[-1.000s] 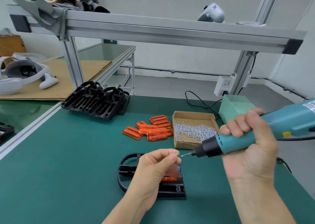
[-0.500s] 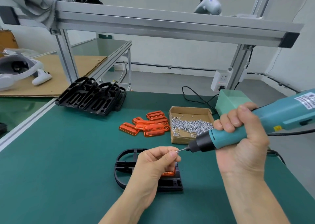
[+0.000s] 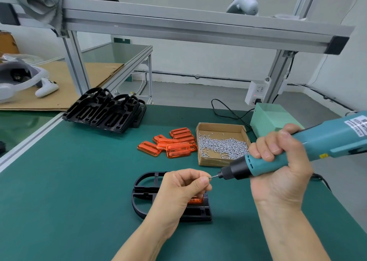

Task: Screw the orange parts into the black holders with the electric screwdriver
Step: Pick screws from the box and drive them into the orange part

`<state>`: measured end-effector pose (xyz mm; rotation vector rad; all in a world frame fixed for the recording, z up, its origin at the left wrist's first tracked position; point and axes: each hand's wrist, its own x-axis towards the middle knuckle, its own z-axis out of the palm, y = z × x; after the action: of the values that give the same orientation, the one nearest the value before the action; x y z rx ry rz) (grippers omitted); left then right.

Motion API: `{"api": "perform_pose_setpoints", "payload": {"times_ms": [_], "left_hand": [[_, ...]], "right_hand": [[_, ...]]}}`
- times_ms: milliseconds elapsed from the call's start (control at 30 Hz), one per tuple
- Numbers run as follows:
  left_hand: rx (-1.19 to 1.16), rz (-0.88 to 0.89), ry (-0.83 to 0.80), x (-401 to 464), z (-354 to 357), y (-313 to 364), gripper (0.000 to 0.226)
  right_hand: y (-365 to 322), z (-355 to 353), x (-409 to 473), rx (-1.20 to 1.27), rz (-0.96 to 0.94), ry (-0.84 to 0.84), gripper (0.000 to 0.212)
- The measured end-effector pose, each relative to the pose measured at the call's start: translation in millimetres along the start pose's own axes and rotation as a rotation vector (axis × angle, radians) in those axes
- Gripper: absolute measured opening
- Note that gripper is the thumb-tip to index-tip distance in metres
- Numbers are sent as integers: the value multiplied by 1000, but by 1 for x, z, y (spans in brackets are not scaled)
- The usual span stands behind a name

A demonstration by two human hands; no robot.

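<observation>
Electric screwdriver (image 3: 294, 151): one white label (image 3: 356, 126) with dark print on the teal body near the right edge of the view, lettering too small and blurred to read; one small yellow sticker (image 3: 323, 155) lower on the body, also unreadable. White controller (image 3: 244, 3) on the overhead aluminium beam: a small blue mark on its casing, which cannot be made out. No other text, brand, number or sign is legible.
</observation>
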<state>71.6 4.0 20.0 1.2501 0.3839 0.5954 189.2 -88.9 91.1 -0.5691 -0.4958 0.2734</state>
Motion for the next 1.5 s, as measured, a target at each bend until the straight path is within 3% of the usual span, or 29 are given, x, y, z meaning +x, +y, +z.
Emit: {"api": "perform_pose_setpoints", "payload": {"times_ms": [133,300,400,467,533,633,1267,1500], "left_hand": [[47,5,6,2,-3,1,12],[151,-12,52,2,-21,9,33],[711,107,109,-2,-40,9,23],[1069,215,-40,-5,-44,5,22],[1264,206,-174,-8,-41,-2,25],[1418,193,-241,-10,-37,-8,34],[1472,227,-246,-10,-38,-14,39],[1458,236,-242,-9,-38,-16,40]], "right_hand": [[2,0,3,4,22,2,16],[8,-1,9,-22,74,-41,17],[15,-5,10,-99,137,-74,19],[21,-7,9,-152,172,-101,20],[28,-7,8,-200,194,-130,20],[35,-6,7,-249,205,-178,20],[56,-3,9,-367,222,-314,18],[57,0,8,-436,233,-458,19]]}}
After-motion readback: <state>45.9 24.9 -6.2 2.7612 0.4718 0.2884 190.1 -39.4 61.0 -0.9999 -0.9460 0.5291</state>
